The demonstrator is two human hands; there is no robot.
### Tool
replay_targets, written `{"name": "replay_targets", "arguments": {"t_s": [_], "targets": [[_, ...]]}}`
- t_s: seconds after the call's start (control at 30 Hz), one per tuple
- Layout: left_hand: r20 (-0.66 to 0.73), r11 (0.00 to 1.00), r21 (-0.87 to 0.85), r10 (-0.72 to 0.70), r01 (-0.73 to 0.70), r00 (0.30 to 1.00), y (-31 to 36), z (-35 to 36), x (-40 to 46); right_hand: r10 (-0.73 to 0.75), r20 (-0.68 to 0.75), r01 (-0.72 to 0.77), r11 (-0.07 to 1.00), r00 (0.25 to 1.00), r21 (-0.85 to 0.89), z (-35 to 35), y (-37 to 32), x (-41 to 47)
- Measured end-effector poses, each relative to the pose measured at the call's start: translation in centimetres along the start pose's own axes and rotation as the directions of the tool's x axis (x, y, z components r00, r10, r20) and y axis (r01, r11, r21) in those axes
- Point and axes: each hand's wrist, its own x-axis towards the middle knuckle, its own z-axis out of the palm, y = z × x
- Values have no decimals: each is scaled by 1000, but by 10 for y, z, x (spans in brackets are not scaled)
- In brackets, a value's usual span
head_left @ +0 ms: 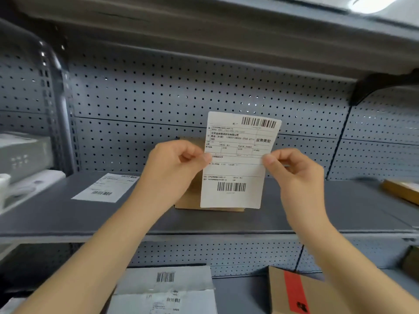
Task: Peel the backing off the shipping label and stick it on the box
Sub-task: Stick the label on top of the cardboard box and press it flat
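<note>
A white shipping label (238,168) with two barcodes and printed text is held upright in front of me, printed face toward the camera. My left hand (174,164) pinches its left edge at mid-height, thumb on the front. On the opposite edge, at about the same height, my right hand (294,171) pinches it. Behind the label, a small brown cardboard box (190,198) lies on the grey shelf (136,218), mostly hidden by the label and my left hand. Whether the backing has separated from the label cannot be seen.
Another printed label (106,188) lies flat on the shelf to the left. A grey pegboard wall (181,94) backs the shelf. Below are white parcels with barcodes (165,288) and a brown box with red tape (292,291). White items (22,155) stand at far left, another box (401,191) far right.
</note>
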Motion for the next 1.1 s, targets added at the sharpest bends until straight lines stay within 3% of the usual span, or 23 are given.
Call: {"name": "replay_targets", "arguments": {"t_s": [0.43,0.83,1.1], "targets": [[108,999,-44,-4,8,994,3,-22,74,-8,-9,7,998,1000,-70,33,-14,59],[134,989,-54,-128,136,983,-7,-6,138,153,100,-144,985,983,-92,41,-4,123],[125,991,51,-133,127,983,-20,8,156,238,150,-223,968,960,-112,47,23,142]]}}
